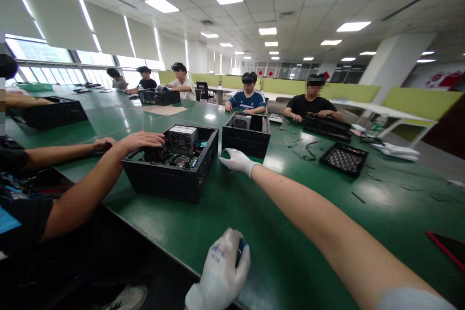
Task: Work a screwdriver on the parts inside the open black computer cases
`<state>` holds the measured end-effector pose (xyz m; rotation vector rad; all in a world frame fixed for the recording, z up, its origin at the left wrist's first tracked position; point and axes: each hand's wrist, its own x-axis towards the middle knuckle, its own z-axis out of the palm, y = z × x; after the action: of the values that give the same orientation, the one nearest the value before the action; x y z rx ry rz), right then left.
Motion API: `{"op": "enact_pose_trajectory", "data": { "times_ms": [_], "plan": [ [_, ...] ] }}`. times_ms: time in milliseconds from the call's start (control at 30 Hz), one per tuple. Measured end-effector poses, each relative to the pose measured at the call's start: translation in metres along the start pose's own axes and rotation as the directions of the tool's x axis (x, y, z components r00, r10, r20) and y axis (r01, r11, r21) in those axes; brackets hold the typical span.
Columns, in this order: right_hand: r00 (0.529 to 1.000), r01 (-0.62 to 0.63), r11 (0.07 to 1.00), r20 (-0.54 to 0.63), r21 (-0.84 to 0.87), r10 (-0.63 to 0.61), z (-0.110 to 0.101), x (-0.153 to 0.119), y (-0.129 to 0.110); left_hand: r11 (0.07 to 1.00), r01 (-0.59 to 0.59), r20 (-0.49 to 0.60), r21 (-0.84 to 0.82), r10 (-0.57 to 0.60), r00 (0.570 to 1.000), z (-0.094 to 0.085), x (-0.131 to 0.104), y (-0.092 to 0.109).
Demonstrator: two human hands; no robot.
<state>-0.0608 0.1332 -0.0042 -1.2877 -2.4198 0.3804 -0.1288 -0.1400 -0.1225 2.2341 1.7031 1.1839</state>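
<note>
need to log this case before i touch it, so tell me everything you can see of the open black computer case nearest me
The black case, seemingly metal, lies flat with its open side up on the green table. Inside sit a silvery power supply with a round fan grille, part of a green circuit board and a blue part. A co-worker's bare hand reaches over its left end; your gloved right hand is beside it, apart.

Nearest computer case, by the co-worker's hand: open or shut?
Open. The computer case has no cover on top, and the power supply shows inside.
</note>
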Motion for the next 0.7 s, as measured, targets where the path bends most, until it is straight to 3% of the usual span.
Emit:
{"op": "enact_pose_trajectory", "data": {
  "times_ms": [133, 300, 400, 533, 700],
  "plan": [
    [0.991, -0.127, 0.973, -0.072, -0.195, 0.115, -0.017, 0.024, 0.04, 0.999, 0.035, -0.004, -0.006, -0.035, 0.999, 0.004, -0.004, -0.005],
    [0.964, -0.26, 0.88, -0.156, -0.397, 0.215, -0.051, 0.049, 0.086, 1.0, 0.025, 0.026, 0.012, -0.025, 0.999, 0.014, -0.009, -0.015],
    [0.951, -0.308, 0.819, -0.179, -0.483, 0.252, -0.061, 0.058, 0.107, 0.998, 0.034, 0.007, 0.045, -0.035, 0.999, 0.019, -0.012, -0.019],
    [0.939, -0.344, 0.749, -0.196, -0.566, 0.284, -0.063, 0.066, 0.121, 0.995, 0.082, 0.007, 0.049, -0.083, 0.997, 0.018, -0.013, -0.017],
    [0.949, -0.313, 0.713, -0.169, -0.627, 0.268, -0.067, 0.063, 0.115, 0.993, 0.121, 0.03, -0.002, -0.121, 0.992, 0.016, -0.01, -0.014]
  ]
}}
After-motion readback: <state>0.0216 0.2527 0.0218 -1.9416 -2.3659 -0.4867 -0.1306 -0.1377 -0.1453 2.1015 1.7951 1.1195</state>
